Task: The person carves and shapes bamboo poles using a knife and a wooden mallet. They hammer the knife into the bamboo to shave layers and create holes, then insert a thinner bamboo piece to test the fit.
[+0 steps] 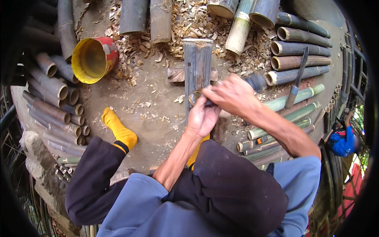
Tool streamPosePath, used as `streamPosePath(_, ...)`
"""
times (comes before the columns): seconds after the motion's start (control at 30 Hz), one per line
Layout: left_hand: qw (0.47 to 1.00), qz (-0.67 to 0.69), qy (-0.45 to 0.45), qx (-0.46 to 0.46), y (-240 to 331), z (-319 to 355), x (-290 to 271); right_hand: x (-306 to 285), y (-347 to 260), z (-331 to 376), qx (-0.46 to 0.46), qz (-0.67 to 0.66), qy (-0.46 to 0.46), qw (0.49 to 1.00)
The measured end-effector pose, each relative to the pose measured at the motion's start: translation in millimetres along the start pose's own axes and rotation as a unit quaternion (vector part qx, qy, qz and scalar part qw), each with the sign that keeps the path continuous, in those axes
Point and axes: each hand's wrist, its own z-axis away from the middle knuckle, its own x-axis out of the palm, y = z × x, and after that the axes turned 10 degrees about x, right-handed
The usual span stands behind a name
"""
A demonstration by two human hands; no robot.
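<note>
Across the earth floor [154, 106], one big pile of bamboo [49, 106] fills the left, its hollow ends turned right, too many and too overlapped to count surely. On the right, five dark tubes [302, 49] lie side by side on the far side, with greener poles [296, 98] nearer. At the far edge, five thick lengths [134, 15] reach in, two left of centre and three right. One grey tube [197, 65] lies at the centre, pointing away from the person, across one wooden block [176, 75]. Left of it is the single bucket [94, 59], red outside and yellow inside; it shows something murky and brownish at the bottom, though whether liquid cannot be told. Two yellow-clad feet [119, 128] show, one left and one under the hands. One knife [298, 79] lies on the right, blade far, handle near, across the tubes. Both hands meet at the near part of the grey tube: the left hand [203, 118] palm up with fingers bent, the right hand [233, 94] curled over it; what they grip is hidden. One small orange tool [261, 140] rests among the near right poles. Smallest are the pale shavings [185, 29], countless, thickest far off.
</note>
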Motion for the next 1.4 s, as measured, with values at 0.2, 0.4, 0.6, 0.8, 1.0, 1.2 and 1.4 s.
streamPosePath(0.2, 0.887, -0.459, 0.039, -0.023, -11, -9, -3, 37, -29, 50, 0.262, -0.375, 0.0, 0.889)
streamPosePath(0.4, 0.971, -0.235, 0.037, -0.041, 14, 5, -8, 10, -36, 24, 0.224, -0.173, -0.037, 0.958)
streamPosePath(0.6, 0.99, -0.126, -0.05, -0.039, -3, 10, -12, 21, -14, 16, 0.127, -0.138, -0.031, 0.982)
streamPosePath(0.8, 0.872, -0.462, -0.153, 0.047, -22, 82, -8, 33, -51, 84, 0.246, -0.724, 0.053, 0.642)
streamPosePath(1.0, 0.37, -0.914, -0.122, 0.116, 97, 47, 72, -31, -57, 69, 0.227, -0.287, 0.398, 0.841)
streamPosePath(1.2, 0.076, -0.952, -0.27, -0.123, 173, 57, 111, 48, -134, -13, 0.08, -0.367, 0.317, 0.871)
streamPosePath(1.4, -0.082, -0.928, -0.362, -0.007, 190, -14, 139, 36, -125, -59, 0.143, -0.605, 0.259, 0.739)
